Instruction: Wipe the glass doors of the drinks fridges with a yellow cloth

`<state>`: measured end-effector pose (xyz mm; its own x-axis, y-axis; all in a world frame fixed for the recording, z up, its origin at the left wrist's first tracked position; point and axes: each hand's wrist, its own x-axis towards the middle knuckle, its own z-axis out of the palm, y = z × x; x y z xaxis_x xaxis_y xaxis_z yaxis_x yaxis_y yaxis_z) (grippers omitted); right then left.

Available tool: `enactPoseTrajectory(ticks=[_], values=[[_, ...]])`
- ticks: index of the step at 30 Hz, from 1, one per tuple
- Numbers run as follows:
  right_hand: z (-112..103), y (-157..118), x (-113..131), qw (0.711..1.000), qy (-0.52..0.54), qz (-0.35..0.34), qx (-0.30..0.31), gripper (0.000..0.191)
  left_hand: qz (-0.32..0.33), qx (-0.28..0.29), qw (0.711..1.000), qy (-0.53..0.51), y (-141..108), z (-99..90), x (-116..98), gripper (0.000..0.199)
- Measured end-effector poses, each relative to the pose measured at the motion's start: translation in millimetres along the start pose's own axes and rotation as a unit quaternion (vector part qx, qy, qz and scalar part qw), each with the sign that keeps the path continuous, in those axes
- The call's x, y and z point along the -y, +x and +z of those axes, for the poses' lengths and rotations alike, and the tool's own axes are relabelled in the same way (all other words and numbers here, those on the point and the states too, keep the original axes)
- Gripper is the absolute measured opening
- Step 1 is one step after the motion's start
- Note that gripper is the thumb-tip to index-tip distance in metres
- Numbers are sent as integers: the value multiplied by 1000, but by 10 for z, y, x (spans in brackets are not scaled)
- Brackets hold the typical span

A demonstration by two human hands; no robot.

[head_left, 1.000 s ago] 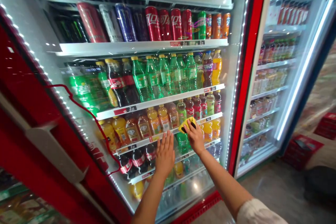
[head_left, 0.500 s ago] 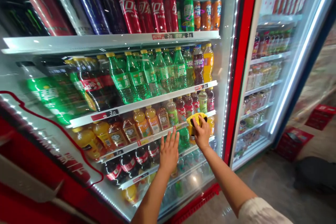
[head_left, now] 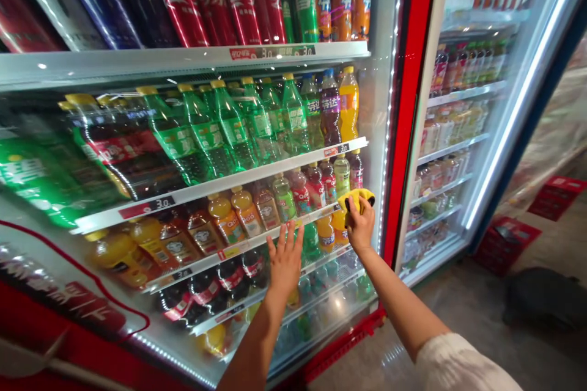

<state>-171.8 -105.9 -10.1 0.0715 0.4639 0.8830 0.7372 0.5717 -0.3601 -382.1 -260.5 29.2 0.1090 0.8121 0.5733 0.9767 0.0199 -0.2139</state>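
Observation:
Against the glass door of a drinks fridge, my right hand presses a bunched yellow cloth with black patches. The cloth sits in front of the right end of a shelf of small juice bottles. To its left, my left hand rests with spread fingers on or close to the glass, with nothing in it. Just behind its fingertips runs the white shelf edge. Green soda bottles stand on the shelf above, and cola bottles on the one below.
Red and orange cans line the upper shelf. A red door frame divides this fridge from a second lit fridge. On the floor at right are red boxes and a dark round object.
My right hand and the cloth have slid slightly right and up across the glass. My left hand stays spread on about the same spot. The view has shifted right and closer.

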Motion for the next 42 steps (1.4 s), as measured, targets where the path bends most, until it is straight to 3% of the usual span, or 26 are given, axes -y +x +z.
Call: enactPoseTrajectory(ticks=[4, 8, 12, 17, 21, 25, 29, 33, 36, 42], values=[[8, -179, -47, 1000, -7, -16, 20, 73, 11, -14, 1000, 7, 68, 53, -83, 87], [-3, 23, -296, 997, -6, -62, 49, 62, 26, -19, 999, 9, 178, 100, -172, 86], [-36, 94, -603, 999, -15, -8, 27, 70, 32, -12, 999, 11, 293, 160, -272, 85], [-20, -144, -673, 998, -29, 22, 43, 82, 48, 7, 999, 15, 391, 279, -397, 83], [-53, 73, -909, 997, -37, -19, 61, 74, 49, 20, 999, 6, 465, 402, -503, 86], [-99, 237, -1225, 995, -88, -23, 32, 67, 37, -3, 999, 7, 537, 514, -627, 87], [-91, 199, -1334, 993, -118, -16, 27, 64, 72, -23, 997, 29, 632, 543, -738, 89], [-114, 406, -1477, 992, -107, -39, 46, 62, 102, -24, 994, 44, 731, 529, -834, 88], [-138, 461, -1593, 994, -96, 3, 46, 68, 106, -13, 993, 45, 767, 556, -899, 88], [-119, 205, -1560, 994, -52, 73, 68, 90, 111, -2, 993, 35, 754, 641, -970, 83]])
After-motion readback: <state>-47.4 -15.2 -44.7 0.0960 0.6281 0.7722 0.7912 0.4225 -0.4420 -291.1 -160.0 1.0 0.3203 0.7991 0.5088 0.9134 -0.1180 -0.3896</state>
